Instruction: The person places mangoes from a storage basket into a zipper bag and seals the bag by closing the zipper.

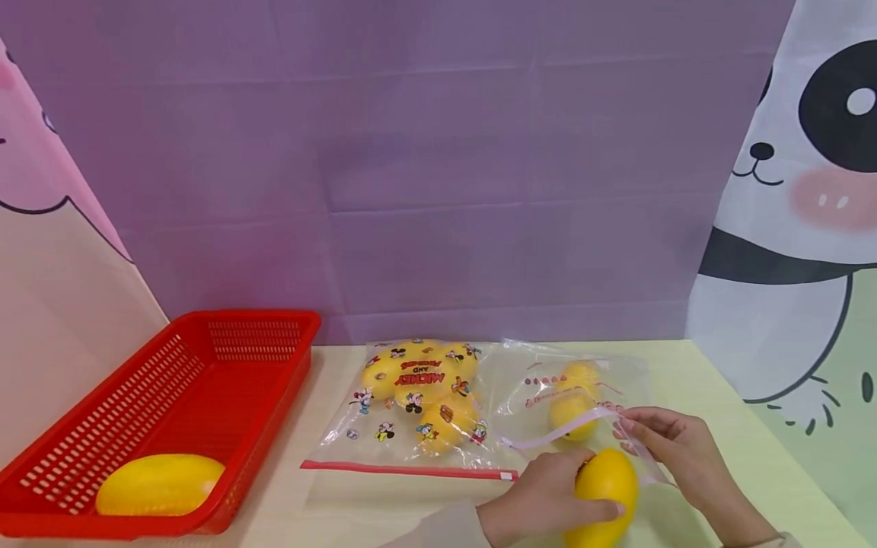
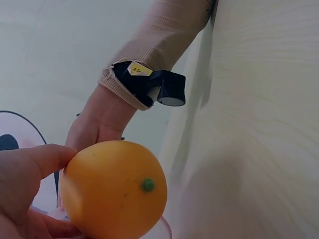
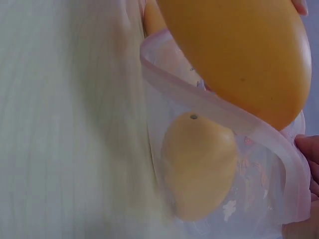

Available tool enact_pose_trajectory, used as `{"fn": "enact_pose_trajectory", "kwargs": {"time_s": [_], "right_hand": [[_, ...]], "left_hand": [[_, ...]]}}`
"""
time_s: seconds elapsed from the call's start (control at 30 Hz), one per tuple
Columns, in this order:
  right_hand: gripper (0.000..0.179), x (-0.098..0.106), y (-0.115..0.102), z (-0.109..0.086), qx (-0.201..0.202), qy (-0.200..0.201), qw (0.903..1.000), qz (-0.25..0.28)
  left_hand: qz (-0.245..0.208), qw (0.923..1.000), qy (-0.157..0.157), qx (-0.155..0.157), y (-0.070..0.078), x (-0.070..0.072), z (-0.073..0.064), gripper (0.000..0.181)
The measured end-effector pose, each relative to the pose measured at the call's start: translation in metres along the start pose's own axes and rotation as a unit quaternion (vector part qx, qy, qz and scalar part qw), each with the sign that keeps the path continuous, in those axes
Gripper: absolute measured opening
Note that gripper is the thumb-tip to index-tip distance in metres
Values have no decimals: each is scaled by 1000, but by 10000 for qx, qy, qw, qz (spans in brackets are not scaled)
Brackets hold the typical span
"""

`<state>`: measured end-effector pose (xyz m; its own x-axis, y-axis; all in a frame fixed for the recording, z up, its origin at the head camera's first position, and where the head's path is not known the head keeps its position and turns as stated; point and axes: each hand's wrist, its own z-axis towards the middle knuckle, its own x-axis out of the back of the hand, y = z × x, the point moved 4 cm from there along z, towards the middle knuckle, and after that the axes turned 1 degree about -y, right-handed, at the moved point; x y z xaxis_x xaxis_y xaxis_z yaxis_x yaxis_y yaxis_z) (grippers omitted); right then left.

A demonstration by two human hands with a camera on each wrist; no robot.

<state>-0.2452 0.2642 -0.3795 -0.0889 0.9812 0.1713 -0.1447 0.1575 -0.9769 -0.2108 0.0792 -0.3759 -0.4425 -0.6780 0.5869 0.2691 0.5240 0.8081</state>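
Observation:
My left hand (image 1: 541, 495) grips a yellow mango (image 1: 606, 495), thumb across its near side; a small green stem spot shows on it in the left wrist view. At the bag's mouth, my right hand (image 1: 674, 449) pinches the pale pink rim of a clear zip bag (image 1: 521, 396). The bag's mouth gapes, and the held mango's tip overlaps that rim in the right wrist view. Inside this bag lie yellow mangoes (image 3: 199, 169). Left of it, a second zip bag (image 1: 384, 449) with cartoon prints and a red zip holds several mangoes.
A red plastic basket (image 1: 274, 426) stands on the left of the pale table (image 1: 281, 510), with one large yellow mango (image 1: 161, 485) in its near end. Behind the table hangs a purple cloth (image 1: 425, 175). A panda-print sheet (image 1: 774, 327) borders the right side.

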Motion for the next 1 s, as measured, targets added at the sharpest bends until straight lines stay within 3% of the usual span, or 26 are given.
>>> {"fn": "enact_pose_trajectory", "kwargs": {"time_s": [0.13,0.4,0.73,1.0], "right_hand": [[14,-1,1,0,29,14,10000,79],[12,0,-1,0,-51,210,9990,-391],[14,4,1,3,-82,363,9988,-314],[16,0,1,3,71,172,9998,-44]], "left_hand": [[-44,9998,-28,166,-1,-5,4,35],[-61,9985,-43,538,1,-8,10,34],[29,9984,108,558,3,-15,18,33],[634,9957,539,401,3,-15,22,49]]}}
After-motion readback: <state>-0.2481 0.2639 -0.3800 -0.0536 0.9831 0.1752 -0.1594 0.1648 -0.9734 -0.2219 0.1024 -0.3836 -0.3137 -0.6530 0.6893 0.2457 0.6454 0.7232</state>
